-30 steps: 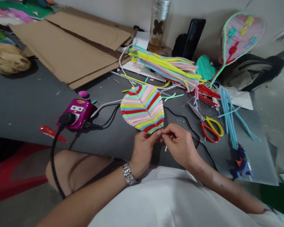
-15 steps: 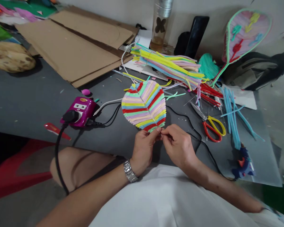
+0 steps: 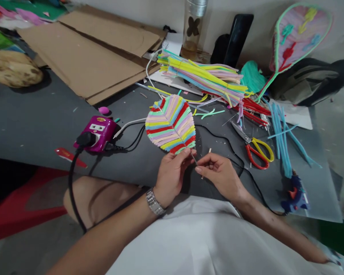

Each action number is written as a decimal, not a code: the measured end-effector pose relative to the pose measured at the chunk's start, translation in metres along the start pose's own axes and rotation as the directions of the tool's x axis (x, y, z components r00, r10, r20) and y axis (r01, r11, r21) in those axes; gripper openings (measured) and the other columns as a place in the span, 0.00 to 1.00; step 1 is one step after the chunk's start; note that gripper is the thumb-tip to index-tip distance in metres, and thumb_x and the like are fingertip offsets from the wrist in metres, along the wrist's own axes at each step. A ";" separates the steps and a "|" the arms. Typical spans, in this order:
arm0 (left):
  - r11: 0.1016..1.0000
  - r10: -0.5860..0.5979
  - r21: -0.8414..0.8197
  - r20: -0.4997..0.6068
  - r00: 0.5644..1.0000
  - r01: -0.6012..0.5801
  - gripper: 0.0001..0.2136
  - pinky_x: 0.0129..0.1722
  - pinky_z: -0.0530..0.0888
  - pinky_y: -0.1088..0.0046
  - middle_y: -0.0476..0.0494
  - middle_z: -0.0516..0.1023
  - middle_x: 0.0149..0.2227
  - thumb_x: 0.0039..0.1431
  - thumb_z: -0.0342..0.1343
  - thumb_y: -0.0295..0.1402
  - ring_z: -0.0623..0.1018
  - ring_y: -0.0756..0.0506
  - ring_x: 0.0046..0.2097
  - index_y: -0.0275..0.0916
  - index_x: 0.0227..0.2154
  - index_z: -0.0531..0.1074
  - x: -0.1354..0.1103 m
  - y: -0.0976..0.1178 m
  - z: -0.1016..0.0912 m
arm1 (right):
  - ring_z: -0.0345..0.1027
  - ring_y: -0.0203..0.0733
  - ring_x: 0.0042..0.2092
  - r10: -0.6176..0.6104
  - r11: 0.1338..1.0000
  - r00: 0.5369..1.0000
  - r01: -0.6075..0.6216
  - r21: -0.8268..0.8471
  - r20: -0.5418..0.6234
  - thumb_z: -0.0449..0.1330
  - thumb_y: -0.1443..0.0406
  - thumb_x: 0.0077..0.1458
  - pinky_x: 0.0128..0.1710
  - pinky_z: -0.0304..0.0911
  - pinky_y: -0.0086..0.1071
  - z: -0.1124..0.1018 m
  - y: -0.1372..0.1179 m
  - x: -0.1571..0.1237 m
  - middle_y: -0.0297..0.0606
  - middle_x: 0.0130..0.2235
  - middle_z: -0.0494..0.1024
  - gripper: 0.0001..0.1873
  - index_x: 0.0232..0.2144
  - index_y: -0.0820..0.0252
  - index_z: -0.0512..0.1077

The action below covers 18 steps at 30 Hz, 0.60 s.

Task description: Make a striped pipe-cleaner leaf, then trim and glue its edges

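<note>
A leaf-shaped piece made of striped pipe cleaners (image 3: 171,123) in red, yellow, green, blue and pink is held up over the grey table (image 3: 31,122). My left hand (image 3: 172,173), with a metal watch at the wrist, pinches the leaf's lower tip. My right hand (image 3: 219,175) pinches the end of the thin wire stem (image 3: 193,158) that sticks out below the leaf. Both hands are closed in a pinch, a few centimetres apart.
A magenta power strip (image 3: 97,132) with black cables lies left of the leaf. Scissors with red and yellow handles (image 3: 256,152), blue pipe cleaners (image 3: 279,133), a blue glue gun (image 3: 294,193), a bundle of coloured pipe cleaners (image 3: 200,74), cardboard sheets (image 3: 88,53) and a racket-shaped craft (image 3: 299,32) surround it.
The leaf has tilted up and to the left. My right hand has slid down and away from the leaf's tip, so the bare wire stem now shows between the hands.
</note>
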<state>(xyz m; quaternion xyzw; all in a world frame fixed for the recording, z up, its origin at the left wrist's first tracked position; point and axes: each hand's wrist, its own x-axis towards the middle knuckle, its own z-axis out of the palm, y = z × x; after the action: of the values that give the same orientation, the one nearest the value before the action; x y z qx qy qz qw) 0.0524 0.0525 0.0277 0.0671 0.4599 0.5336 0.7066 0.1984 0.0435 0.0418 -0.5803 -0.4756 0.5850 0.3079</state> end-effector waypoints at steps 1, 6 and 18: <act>1.000 0.003 0.001 -0.004 1.000 -0.003 0.13 0.36 0.74 0.74 0.46 0.83 0.30 0.42 0.74 0.37 0.79 0.49 0.33 0.35 0.27 0.81 0.000 0.000 0.000 | 0.63 0.32 0.27 0.026 0.999 0.999 -0.027 0.032 0.022 0.70 0.56 0.47 0.27 0.59 0.28 0.000 -0.001 0.001 0.31 0.26 0.75 0.15 0.30 0.60 0.75; 1.000 0.012 0.008 -0.002 1.000 -0.012 0.13 0.36 0.74 0.74 0.46 0.83 0.30 0.42 0.74 0.37 0.79 0.49 0.33 0.35 0.27 0.80 -0.001 -0.001 -0.002 | 0.56 0.29 0.22 0.062 0.996 0.996 -0.065 0.059 0.058 0.69 0.54 0.48 0.21 0.52 0.26 0.000 -0.002 0.004 0.28 0.22 0.70 0.15 0.27 0.60 0.74; 0.999 0.003 0.053 0.013 1.000 -0.003 0.14 0.32 0.73 0.75 0.44 0.81 0.28 0.42 0.74 0.39 0.78 0.50 0.31 0.33 0.27 0.81 -0.001 0.001 0.000 | 0.53 0.25 0.18 0.213 0.924 0.938 -0.285 0.256 0.274 0.73 0.55 0.43 0.18 0.42 0.23 -0.011 -0.005 0.014 0.26 0.22 0.71 0.19 0.26 0.60 0.70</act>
<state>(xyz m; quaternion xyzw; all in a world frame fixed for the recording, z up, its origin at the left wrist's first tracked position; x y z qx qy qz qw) 0.0514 0.0521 0.0286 0.0900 0.4694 0.5217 0.7067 0.2058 0.0602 0.0424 -0.5094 -0.3399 0.7491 0.2527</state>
